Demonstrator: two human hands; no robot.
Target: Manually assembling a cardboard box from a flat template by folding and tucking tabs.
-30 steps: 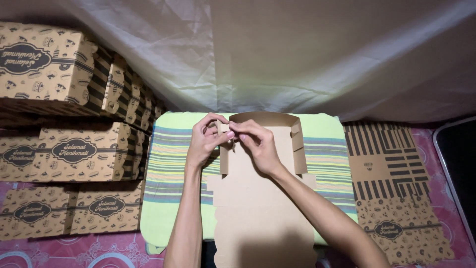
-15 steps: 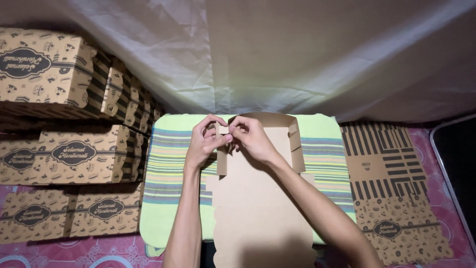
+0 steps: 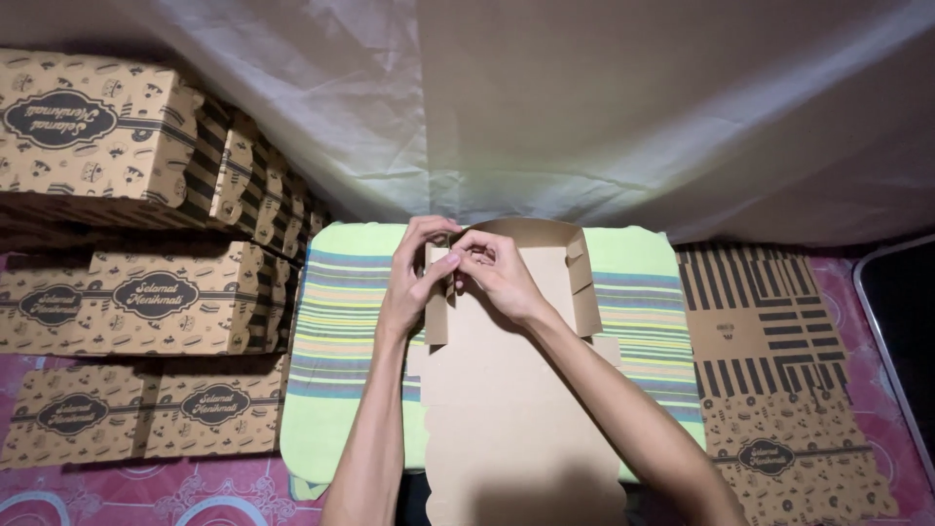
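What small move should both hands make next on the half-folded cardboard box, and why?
Probably press the pinched corner tab home. The left hand and right hand meet at the left far corner of the cardboard box, where the side wall stands up; the right wall already stands.

Both hands (image 3: 458,273) pinch cardboard box (image 3: 516,409) corner — folding.

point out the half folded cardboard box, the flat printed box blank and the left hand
half folded cardboard box (image 3: 516,409), head view, on its plain flat panel
flat printed box blank (image 3: 769,370), head view, on its striped part
left hand (image 3: 414,282), head view, on the back of the hand
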